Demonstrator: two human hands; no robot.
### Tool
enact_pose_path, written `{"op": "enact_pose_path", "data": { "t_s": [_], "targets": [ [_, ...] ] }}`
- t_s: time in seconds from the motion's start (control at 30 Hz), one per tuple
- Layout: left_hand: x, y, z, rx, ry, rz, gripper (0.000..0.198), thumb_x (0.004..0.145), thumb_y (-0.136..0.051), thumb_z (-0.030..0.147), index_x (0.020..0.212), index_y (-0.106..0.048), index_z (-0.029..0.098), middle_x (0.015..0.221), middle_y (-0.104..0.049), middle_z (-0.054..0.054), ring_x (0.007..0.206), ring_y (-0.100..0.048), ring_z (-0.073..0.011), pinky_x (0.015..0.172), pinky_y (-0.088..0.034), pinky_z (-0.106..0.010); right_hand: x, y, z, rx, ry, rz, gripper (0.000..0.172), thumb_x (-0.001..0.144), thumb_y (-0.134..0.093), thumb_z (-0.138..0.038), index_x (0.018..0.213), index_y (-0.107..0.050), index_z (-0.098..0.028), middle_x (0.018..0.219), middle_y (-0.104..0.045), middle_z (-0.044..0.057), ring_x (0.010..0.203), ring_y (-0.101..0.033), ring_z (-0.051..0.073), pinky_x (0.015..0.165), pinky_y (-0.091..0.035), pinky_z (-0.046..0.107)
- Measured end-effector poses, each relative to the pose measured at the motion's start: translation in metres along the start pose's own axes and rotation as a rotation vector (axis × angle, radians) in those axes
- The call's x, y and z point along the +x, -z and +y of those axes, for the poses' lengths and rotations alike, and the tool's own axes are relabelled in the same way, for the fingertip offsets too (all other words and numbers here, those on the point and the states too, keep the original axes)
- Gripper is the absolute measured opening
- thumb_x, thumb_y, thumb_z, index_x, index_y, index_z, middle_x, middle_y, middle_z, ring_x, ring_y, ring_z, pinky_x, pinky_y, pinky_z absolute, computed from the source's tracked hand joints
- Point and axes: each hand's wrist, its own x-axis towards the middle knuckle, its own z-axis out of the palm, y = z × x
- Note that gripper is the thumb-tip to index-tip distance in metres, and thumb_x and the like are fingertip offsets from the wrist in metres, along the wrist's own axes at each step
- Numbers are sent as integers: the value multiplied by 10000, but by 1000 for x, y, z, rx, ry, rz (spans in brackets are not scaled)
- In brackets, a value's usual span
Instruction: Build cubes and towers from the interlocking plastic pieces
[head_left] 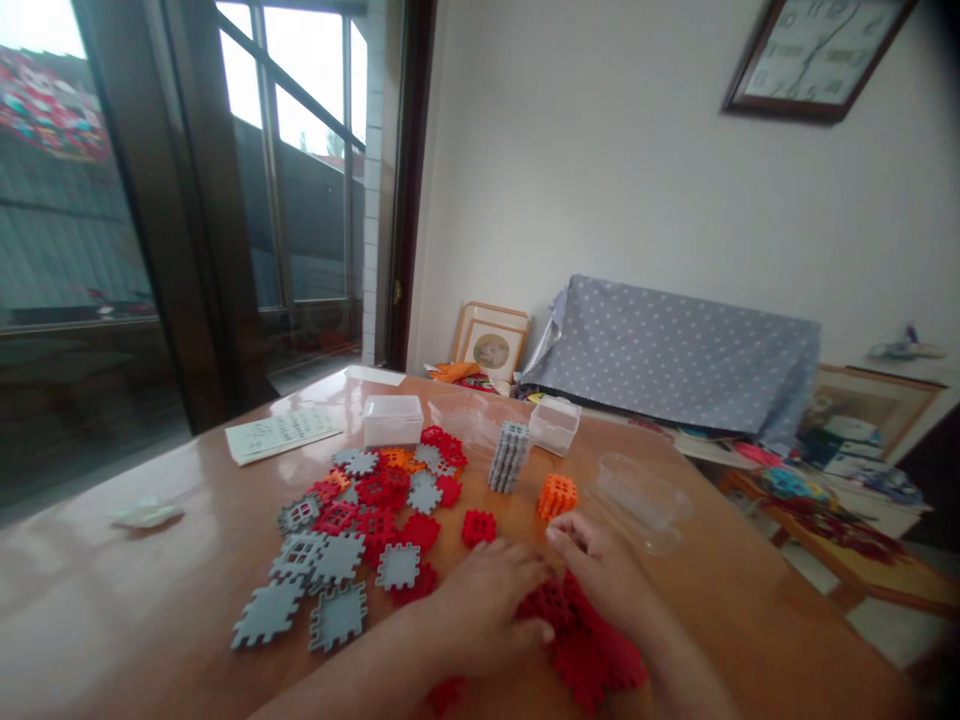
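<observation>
My left hand (491, 598) reaches over red interlocking plastic tiles (589, 645) near the table's front, its fingers stretched out and thumb apart. My right hand (596, 555) is just right of it, with thumb and fingers drawn together; whatever may be between them is hidden. Beyond the right hand stands a small orange stack of tiles (557, 495). A taller grey stack of tiles (508, 457) rises behind, slightly left. A small red stack (478, 527) sits just past my left fingertips. Loose grey tiles (337, 557) and red tiles (386, 487) lie spread to the left.
Clear plastic boxes stand at the back, one at left (394, 420) and one at right (555, 425). A transparent tray (641, 500) lies to the right. On the left are a written paper (283, 433) and a crumpled tissue (146, 513).
</observation>
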Motion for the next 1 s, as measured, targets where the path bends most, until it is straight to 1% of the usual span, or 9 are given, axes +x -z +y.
{"op": "enact_pose_path", "data": {
  "t_s": [0.1,0.27,0.37,0.5,0.67,0.73,0.87,0.93,1.0],
  "targets": [
    [1,-11,-1,85,-53,-75,565,821,-643,513,1336,-564,293,1302,-619,-102,1206,-544,-341,1009,-420,-473,0,-7,-1,-15,7,-51,334,894,-522,-505,917,-681,-211,733,-680,7,688,-605,186,653,-422,280],
    [4,-18,-10,162,-15,-90,417,841,-605,381,1240,-617,260,1208,-661,-99,1084,-609,-324,942,-473,-479,0,-14,-3,-49,36,-82,366,895,-514,-529,993,-682,-219,817,-719,29,756,-645,209,691,-445,291],
    [2,-14,-13,167,37,-75,308,802,-608,309,1092,-649,217,1094,-668,-98,998,-627,-290,890,-499,-415,-1,-15,-3,-78,45,-104,386,905,-501,-544,1017,-680,-221,798,-718,24,732,-644,202,669,-443,286],
    [-2,-7,-17,147,73,-63,177,788,-617,314,927,-621,203,1049,-623,-86,930,-611,-240,810,-511,-339,-2,-18,0,-77,49,-131,381,910,-499,-541,1022,-677,-223,814,-719,22,742,-650,197,667,-452,281],
    [-4,4,-11,141,94,-74,247,764,-622,271,998,-572,212,1060,-587,-75,929,-586,-228,822,-498,-335,-1,-23,1,-23,49,-189,386,914,-501,-533,1055,-676,-219,899,-742,44,831,-680,215,731,-489,290],
    [-4,10,-7,125,106,-51,293,757,-619,255,1037,-544,213,1075,-582,-72,950,-577,-229,850,-487,-341,1,-24,3,15,33,-185,419,903,-514,-541,1103,-678,-211,972,-750,67,903,-689,237,789,-502,312],
    [-4,20,-5,46,155,46,234,755,-589,208,978,-524,226,1064,-577,-60,979,-556,-232,866,-468,-345,3,-25,6,133,-47,-81,494,869,-573,-561,1184,-674,-194,1097,-739,111,1053,-665,288,900,-492,371],
    [-3,23,-7,-6,177,132,253,746,-570,162,985,-526,233,1066,-577,-59,1003,-548,-231,864,-465,-341,2,-25,1,265,-90,-47,496,841,-618,-567,1165,-684,-198,1104,-737,107,1067,-660,296,919,-490,386],
    [-1,23,-11,-63,171,227,316,738,-556,120,1032,-531,235,1096,-578,-62,1052,-539,-230,896,-458,-343,1,-27,-7,469,-125,-94,471,817,-661,-553,1133,-691,-206,1084,-741,87,1027,-676,279,914,-497,380]
  ]
}}
